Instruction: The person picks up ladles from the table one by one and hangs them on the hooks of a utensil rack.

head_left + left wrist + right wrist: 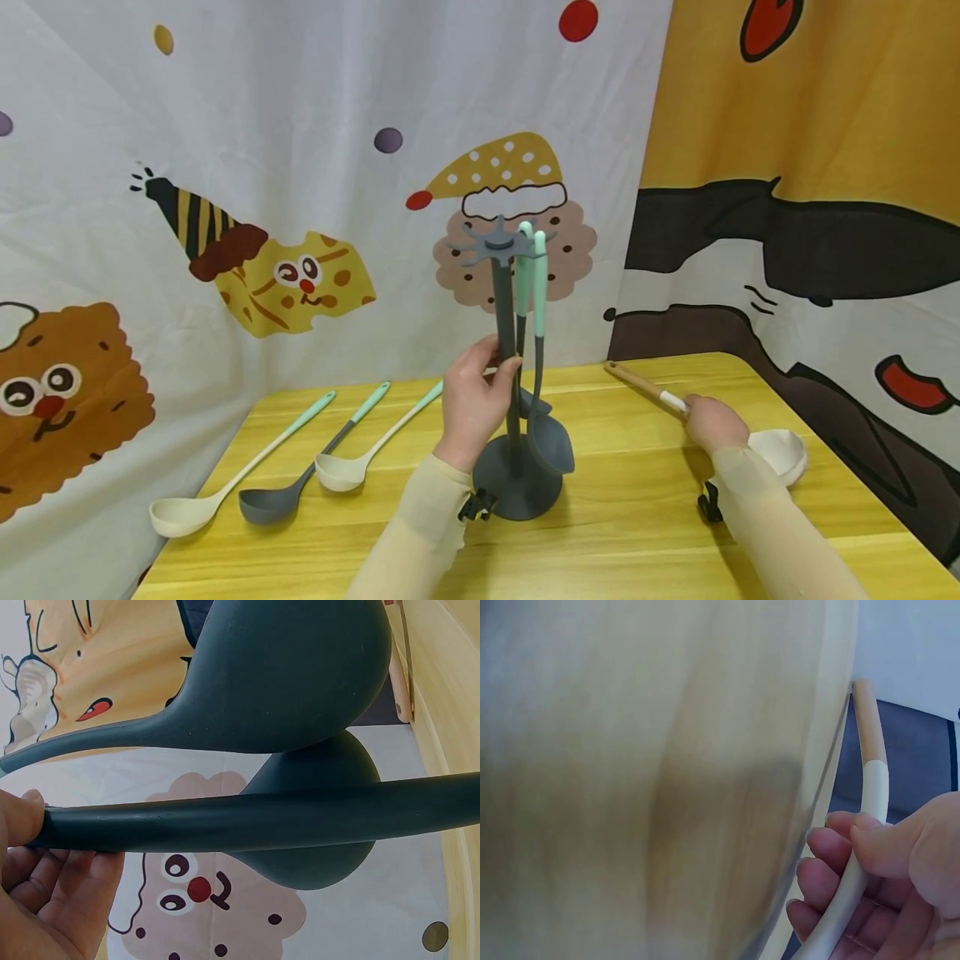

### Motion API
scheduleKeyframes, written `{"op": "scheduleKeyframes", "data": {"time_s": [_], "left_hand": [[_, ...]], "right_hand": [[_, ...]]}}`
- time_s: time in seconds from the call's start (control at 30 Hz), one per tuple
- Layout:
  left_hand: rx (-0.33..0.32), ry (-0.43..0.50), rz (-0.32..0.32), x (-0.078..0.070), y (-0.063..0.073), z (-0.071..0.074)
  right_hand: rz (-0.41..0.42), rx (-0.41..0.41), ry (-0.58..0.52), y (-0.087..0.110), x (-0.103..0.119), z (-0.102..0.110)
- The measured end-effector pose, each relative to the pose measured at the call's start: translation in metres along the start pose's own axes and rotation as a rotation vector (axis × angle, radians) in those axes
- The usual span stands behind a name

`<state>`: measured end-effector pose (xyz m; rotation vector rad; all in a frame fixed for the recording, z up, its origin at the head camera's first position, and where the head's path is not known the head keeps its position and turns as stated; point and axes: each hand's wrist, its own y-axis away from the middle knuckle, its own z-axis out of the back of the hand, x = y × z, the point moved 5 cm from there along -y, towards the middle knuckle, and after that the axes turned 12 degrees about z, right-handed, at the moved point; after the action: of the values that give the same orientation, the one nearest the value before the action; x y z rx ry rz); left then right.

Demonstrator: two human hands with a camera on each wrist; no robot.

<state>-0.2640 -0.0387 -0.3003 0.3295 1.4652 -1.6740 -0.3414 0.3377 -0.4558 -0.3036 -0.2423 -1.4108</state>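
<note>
My left hand (480,400) grips the dark grey pole of a utensil stand (504,308), which has a round base and a ring of hooks on top. Two dark grey ladles with mint handles hang on its right side; the nearer ladle (552,442) shows its bowl, while the other is partly hidden behind it. At the right, my right hand (716,423) holds a white ladle (780,454) by its shaft, between thumb and fingers. This ladle's wooden handle end (868,724) points away from me, and my sleeve covers part of its bowl.
On the left of the wooden table (615,550) lie a cream ladle (183,515), a dark grey ladle (268,504) and a smaller cream ladle (341,472), all with mint handles. A printed cloth (315,108) hangs behind the table, and another patterned cloth stands at the right.
</note>
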Motion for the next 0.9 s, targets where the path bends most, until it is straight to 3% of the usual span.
{"op": "scheduleKeyframes", "data": {"time_s": [0.2,0.5,0.9], "left_hand": [[-0.001,0.007,-0.004,-0.001,0.000,0.000],[0.004,0.010,0.003,0.001,0.000,-0.001],[0.005,0.007,0.001,0.000,0.000,0.000]], "right_hand": [[0.020,-0.049,-0.024,0.005,0.007,0.005],[0.133,-0.177,-0.063,0.008,0.021,0.017],[0.154,-0.239,-0.186,0.013,0.045,0.024]]}}
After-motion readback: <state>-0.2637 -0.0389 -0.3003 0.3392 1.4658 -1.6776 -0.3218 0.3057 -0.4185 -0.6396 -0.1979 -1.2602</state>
